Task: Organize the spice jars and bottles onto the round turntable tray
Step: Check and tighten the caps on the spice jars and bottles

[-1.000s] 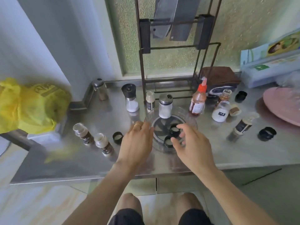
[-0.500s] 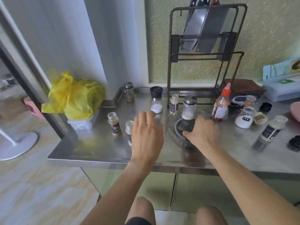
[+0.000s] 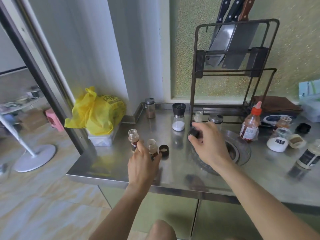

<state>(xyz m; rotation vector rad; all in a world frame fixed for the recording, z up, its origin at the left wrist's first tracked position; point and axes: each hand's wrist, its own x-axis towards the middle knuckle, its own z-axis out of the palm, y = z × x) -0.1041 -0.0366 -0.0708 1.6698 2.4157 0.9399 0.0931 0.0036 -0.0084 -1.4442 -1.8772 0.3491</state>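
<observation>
Pinching a black cap (image 3: 194, 132), right grip (image 3: 207, 146); left grip (image 3: 143, 163) wraps uncapped jar (image 3: 152, 149).

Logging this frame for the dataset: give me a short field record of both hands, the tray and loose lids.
left hand: closing around the nearer open brown-spice glass jar, grip not clearly closed
right hand: holds small black screw cap above the tray's left edge
tray: clear round plastic turntable tray on steel counter, partly hidden by the right hand
second open jar: upright, left of the first
loose lid: black ring cap on counter, right of the jars
</observation>
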